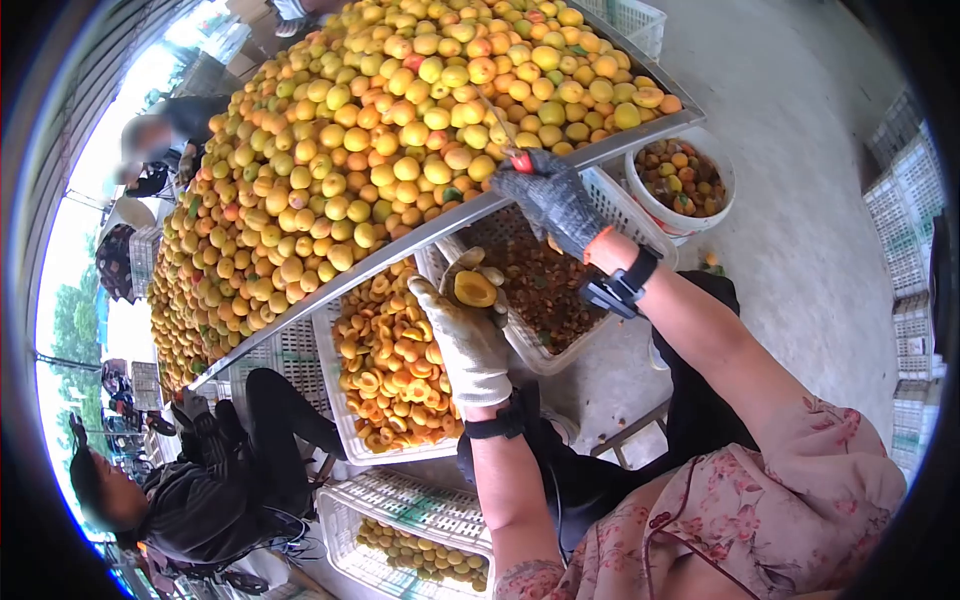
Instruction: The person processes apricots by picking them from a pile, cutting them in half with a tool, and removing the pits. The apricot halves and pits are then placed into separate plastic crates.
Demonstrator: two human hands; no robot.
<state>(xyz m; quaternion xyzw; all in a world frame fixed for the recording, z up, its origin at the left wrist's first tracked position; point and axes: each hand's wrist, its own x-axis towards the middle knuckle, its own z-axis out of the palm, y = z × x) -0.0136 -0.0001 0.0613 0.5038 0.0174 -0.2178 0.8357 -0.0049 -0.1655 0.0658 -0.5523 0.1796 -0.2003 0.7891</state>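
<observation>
My left hand (465, 340), in a pale work glove, holds a cut apricot half (474, 289) with its orange inside showing. It is over the gap between a crate of apricot halves (398, 360) and a crate of dark pits (540, 285). My right hand (555, 200), in a grey glove with a black wrist strap, is closed round the red handle of a thin knife (521, 162). The blade points up over the whole apricots (400, 130) on the metal-edged table (440, 222).
A white bucket (680, 226) of fruit stands right of the table. A crate of greenish fruit (420, 550) is below. A co-worker in black (210, 500) sits at lower left, another person (185, 120) beyond the table. Stacked crates (905, 230) stand far right.
</observation>
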